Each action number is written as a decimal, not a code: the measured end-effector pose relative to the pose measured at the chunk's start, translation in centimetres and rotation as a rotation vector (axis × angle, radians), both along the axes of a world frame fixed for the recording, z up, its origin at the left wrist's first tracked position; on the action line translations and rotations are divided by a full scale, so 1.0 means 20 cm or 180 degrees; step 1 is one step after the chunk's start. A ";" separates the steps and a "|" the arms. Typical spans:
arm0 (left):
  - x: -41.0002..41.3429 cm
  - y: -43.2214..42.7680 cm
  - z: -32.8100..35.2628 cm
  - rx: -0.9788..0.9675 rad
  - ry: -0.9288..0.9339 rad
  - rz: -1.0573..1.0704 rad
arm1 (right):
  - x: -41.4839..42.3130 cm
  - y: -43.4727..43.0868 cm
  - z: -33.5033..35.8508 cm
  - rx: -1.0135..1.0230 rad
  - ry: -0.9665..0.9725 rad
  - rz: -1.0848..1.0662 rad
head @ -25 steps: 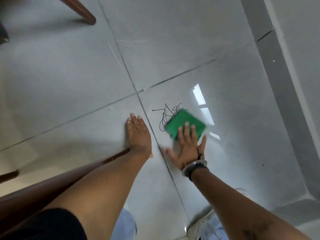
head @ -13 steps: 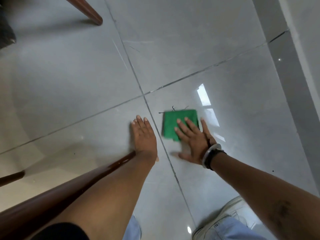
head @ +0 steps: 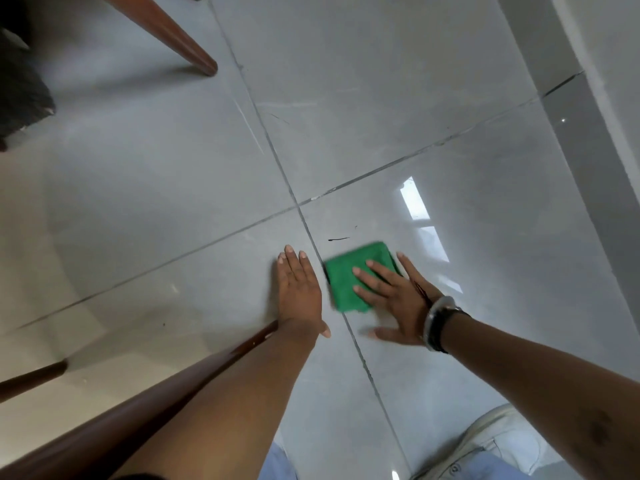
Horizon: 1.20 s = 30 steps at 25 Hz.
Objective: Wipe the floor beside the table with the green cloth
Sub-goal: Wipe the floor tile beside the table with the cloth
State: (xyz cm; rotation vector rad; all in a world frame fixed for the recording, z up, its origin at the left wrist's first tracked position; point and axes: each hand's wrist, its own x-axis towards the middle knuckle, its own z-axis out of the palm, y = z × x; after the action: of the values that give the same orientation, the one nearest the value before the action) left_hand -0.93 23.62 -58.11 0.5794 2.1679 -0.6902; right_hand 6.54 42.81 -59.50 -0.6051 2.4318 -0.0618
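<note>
Two hands are pressing flat on the tiled floor (head: 381, 116): the left hand (head: 299, 292) is bracing, empty and spread, while the right hand (head: 394, 299) is pinning the green cloth (head: 346, 285) beside the grout line. A black streak (head: 338, 239) just beyond risks being missed or smeared. Table legs (head: 173, 36) are crowding leftward; rightward is lying open.

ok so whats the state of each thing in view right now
green cloth: flat on the floor, blurred, pressed under the right hand
right hand: open, fingers spread on the cloth
left hand: open, flat on the floor, off the cloth
black mark: on the tile just beyond the cloth, uncovered
table leg: standing on the floor
</note>
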 end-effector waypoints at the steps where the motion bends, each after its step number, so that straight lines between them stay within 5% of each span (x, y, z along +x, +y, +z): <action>1: 0.00 0.00 0.01 -0.0021 -0.0004 0.0040 | 0.08 0.05 0.03 -0.0102 -0.0033 0.0242; 10: 0.03 -0.01 -0.01 0.0040 0.0163 0.0116 | -0.36 -0.21 -0.02 0.0289 0.0286 -0.0554; 17: 0.04 -0.05 -0.03 0.0221 0.0093 0.0372 | 0.18 -0.08 0.08 0.0225 -0.0186 -0.0131; 20: 0.04 -0.07 -0.04 0.0279 0.0104 0.0306 | -0.02 -0.06 0.03 0.0388 -0.0148 0.0010; 25: 0.02 -0.02 0.02 0.0013 0.0007 0.0237 | -0.48 -0.21 0.00 0.0726 0.0225 -0.1023; 30: 0.00 -0.02 0.06 -0.0235 -0.0117 0.0188 | 0.20 -0.16 0.12 0.0444 -0.0371 -0.0419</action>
State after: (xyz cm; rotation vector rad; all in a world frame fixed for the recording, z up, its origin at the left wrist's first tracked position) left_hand -0.95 23.30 -56.92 0.4839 2.1077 -0.7189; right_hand 10.50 39.58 -57.08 -0.3686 2.3369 0.0178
